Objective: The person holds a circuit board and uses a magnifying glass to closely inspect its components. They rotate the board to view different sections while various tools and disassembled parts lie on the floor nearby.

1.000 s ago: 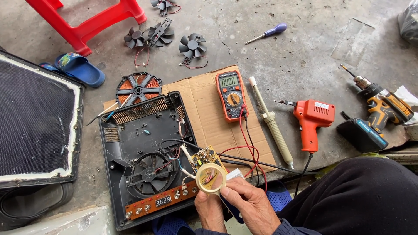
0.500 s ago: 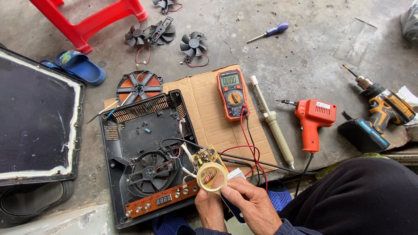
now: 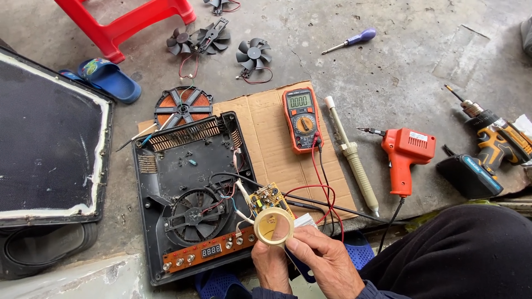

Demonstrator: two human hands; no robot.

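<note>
Both hands meet low in the middle of the head view. My left hand (image 3: pixel 270 263) and my right hand (image 3: pixel 324 260) together hold a small roll of pale tape (image 3: pixel 272 226), its hole facing the camera. Just behind the roll a small yellow circuit board (image 3: pixel 269 197) with wires stands over the open black casing of an induction cooker (image 3: pixel 191 188), which holds a fan (image 3: pixel 195 215) and a brown display board (image 3: pixel 208 252). An orange multimeter (image 3: pixel 301 118) lies on cardboard (image 3: pixel 266 138), its red and black leads running toward my hands.
On the concrete floor lie a cream soldering iron (image 3: pixel 352 155), an orange soldering gun (image 3: pixel 404 158), a cordless drill (image 3: pixel 487 147), a purple screwdriver (image 3: pixel 350 41), a copper coil (image 3: pixel 183 106), loose fans (image 3: pixel 252 53), a red stool (image 3: pixel 130 19), blue sandals (image 3: pixel 108 80) and a black glass top (image 3: pixel 47 138).
Both hands stay on the tape roll in the same spot. The view has shifted only slightly.
</note>
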